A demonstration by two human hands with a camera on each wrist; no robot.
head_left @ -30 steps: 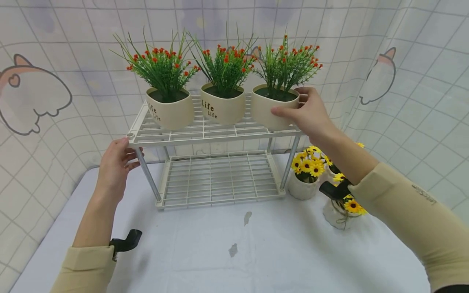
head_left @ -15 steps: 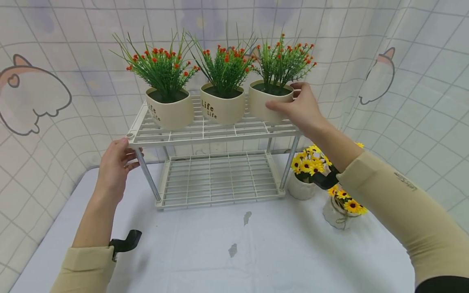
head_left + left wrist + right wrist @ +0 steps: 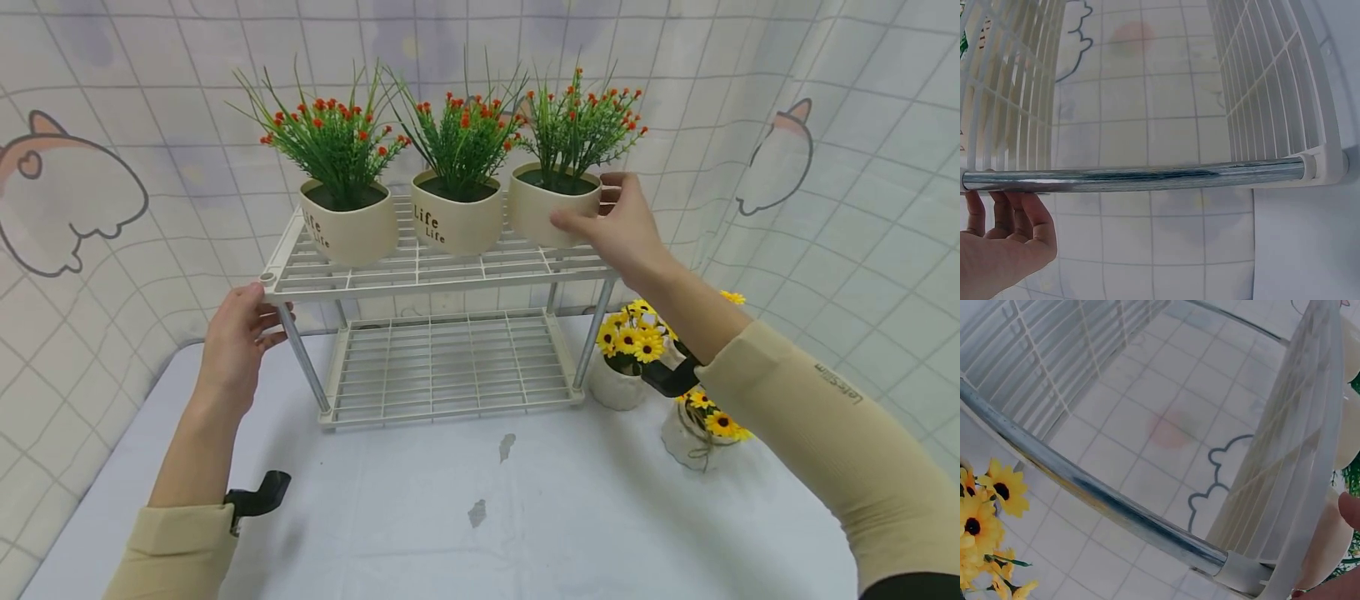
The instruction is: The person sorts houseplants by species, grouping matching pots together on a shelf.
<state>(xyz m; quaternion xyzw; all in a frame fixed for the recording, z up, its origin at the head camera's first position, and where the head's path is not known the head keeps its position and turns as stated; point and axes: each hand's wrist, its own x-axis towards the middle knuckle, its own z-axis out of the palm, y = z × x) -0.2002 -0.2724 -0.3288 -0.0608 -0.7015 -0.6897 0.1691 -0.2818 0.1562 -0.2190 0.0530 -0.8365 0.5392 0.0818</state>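
Note:
Three cream oval flowerpots with green leaves and small red flowers stand in a row on the upper shelf of a white two-tier wire rack (image 3: 450, 287). My right hand (image 3: 626, 229) grips the right flowerpot (image 3: 543, 212), thumb on its front and fingers round its right side. The middle flowerpot (image 3: 468, 225) and the left flowerpot (image 3: 363, 233) bear dark "Life" lettering. My left hand (image 3: 232, 342) holds the rack's upper left corner; in the left wrist view its bent fingers (image 3: 1038, 219) touch beside the metal post (image 3: 1147, 179). Part of the right hand falls outside the right wrist view.
Potted yellow flowers stand right of the rack: one white pot (image 3: 618, 383) close to its leg, another tied with twine (image 3: 686, 442) nearer, partly behind my right forearm. A white cloth covers the table (image 3: 420, 500). A patterned curtain (image 3: 150, 83) hangs behind.
My right hand has shifted the right flowerpot slightly left and back, closer to the middle one. The left hand has stayed at the rack's corner.

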